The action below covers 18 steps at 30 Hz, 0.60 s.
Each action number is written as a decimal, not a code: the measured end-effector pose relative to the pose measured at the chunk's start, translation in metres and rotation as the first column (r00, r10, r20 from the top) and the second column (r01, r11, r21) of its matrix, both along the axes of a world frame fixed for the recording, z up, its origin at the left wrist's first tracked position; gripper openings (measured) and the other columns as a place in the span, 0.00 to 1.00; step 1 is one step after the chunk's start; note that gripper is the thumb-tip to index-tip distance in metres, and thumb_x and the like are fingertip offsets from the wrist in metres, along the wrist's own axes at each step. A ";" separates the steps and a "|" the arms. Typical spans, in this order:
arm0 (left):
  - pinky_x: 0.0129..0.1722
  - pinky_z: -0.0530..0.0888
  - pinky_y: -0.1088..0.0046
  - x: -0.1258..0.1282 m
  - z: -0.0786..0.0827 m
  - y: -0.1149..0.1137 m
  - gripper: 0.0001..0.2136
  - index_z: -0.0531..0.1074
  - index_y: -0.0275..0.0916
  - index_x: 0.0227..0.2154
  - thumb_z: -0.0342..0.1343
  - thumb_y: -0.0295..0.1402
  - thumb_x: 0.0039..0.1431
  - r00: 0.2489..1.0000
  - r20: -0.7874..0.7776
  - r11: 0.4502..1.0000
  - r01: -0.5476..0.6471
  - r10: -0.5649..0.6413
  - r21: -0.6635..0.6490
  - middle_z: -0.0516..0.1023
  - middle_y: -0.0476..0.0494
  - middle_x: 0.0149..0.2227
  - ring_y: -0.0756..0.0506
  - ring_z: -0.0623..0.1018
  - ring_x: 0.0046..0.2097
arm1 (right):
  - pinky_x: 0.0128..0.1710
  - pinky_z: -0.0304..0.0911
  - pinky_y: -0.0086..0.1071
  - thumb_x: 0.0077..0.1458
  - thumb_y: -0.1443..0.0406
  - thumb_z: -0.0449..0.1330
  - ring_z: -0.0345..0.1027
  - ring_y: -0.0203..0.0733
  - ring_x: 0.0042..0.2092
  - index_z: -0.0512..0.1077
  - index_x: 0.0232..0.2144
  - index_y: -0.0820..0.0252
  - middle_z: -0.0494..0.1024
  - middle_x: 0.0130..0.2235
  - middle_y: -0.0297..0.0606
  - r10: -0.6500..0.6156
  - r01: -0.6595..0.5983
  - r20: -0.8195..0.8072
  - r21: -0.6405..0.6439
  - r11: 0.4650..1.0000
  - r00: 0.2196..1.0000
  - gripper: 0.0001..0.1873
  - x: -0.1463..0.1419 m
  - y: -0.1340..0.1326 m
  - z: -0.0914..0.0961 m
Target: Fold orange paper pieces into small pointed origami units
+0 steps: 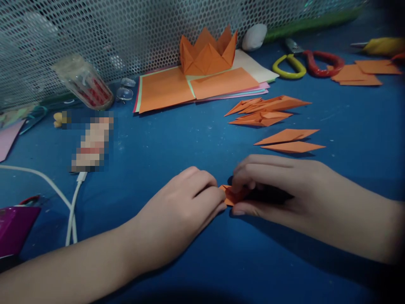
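A small piece of folded orange paper (228,195) lies low over the blue table between my two hands, mostly covered by fingers. My left hand (186,202) is closed on its left end, fingertips pressed together. From the other side my right hand (278,181) pinches the paper, thumb below and curled fingers above. Beyond my right hand rest two slim folded orange pieces (292,147), pointed at both ends. Behind these sits a cluster of more folded orange pieces (265,110).
An orange paper crown shape (209,55) stands on stacked coloured sheets (167,90) against a perforated metal panel (142,33). Scissors (308,63) and orange paper squares (360,74) lie at the back right. A clear jar (87,86), a pixelated object (93,143) and a white cable (74,202) occupy the left.
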State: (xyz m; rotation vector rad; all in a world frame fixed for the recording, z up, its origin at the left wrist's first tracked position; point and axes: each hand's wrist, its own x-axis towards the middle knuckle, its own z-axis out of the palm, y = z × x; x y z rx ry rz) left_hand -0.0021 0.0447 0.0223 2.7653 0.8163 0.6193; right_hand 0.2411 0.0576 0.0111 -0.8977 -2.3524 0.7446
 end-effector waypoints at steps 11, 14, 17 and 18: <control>0.41 0.79 0.71 0.000 -0.002 -0.005 0.16 0.78 0.31 0.37 0.45 0.23 0.78 0.995 -0.091 0.997 0.035 -0.028 0.071 0.80 0.42 0.35 0.46 0.77 0.36 | 0.34 0.68 0.34 0.77 0.69 0.45 0.73 0.40 0.34 0.77 0.35 0.60 0.80 0.35 0.40 0.020 -0.110 0.181 0.503 0.857 0.983 0.23 -0.002 -0.015 -0.009; 0.43 0.79 0.71 0.000 -0.002 -0.004 0.15 0.78 0.30 0.41 0.45 0.24 0.79 0.999 -0.035 1.000 0.028 -0.028 0.009 0.82 0.41 0.38 0.46 0.79 0.38 | 0.35 0.69 0.32 0.77 0.64 0.50 0.75 0.38 0.35 0.76 0.36 0.60 0.81 0.36 0.39 -0.013 -0.050 0.143 0.428 0.902 0.990 0.19 -0.003 -0.016 -0.009; 0.42 0.79 0.71 -0.001 -0.001 -0.002 0.16 0.78 0.30 0.43 0.44 0.24 0.79 0.999 -0.037 0.999 0.035 -0.036 -0.030 0.83 0.41 0.39 0.46 0.79 0.38 | 0.35 0.71 0.34 0.77 0.64 0.49 0.76 0.40 0.35 0.77 0.32 0.59 0.81 0.37 0.41 -0.026 -0.024 0.126 0.376 0.926 0.992 0.22 -0.002 -0.019 -0.012; 0.40 0.79 0.71 -0.001 -0.001 -0.001 0.16 0.79 0.30 0.43 0.45 0.24 0.79 0.998 -0.049 0.999 0.034 -0.036 -0.035 0.82 0.42 0.39 0.46 0.79 0.38 | 0.36 0.72 0.35 0.77 0.64 0.48 0.76 0.41 0.35 0.78 0.32 0.58 0.81 0.37 0.41 -0.020 -0.025 0.122 0.355 0.934 0.992 0.23 -0.002 -0.020 -0.013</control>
